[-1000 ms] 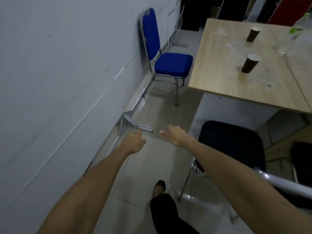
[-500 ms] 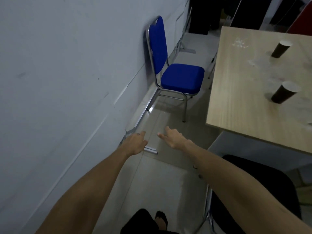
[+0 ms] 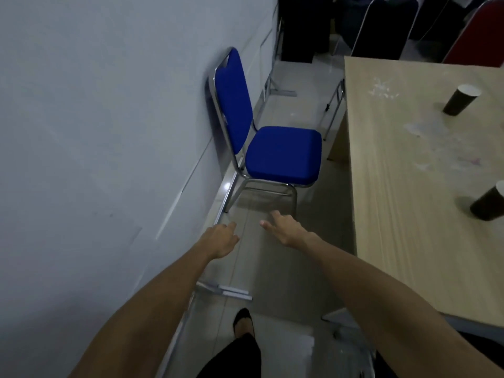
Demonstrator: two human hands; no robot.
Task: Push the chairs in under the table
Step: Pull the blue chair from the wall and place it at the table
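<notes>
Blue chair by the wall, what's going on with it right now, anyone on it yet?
Not yet. The blue chair stands with its back against the wall, seat facing the table, not pushed in. The person reaches toward it with both arms out, the left hand and right hand open, empty and short of the chair. Two dark paper cups stand on the table.

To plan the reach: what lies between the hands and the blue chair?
Only bare floor, in the head view; both hands are empty, short of the blue chair.

Dim, bluish, slightly soft picture with wide-angle edge distortion.
</notes>
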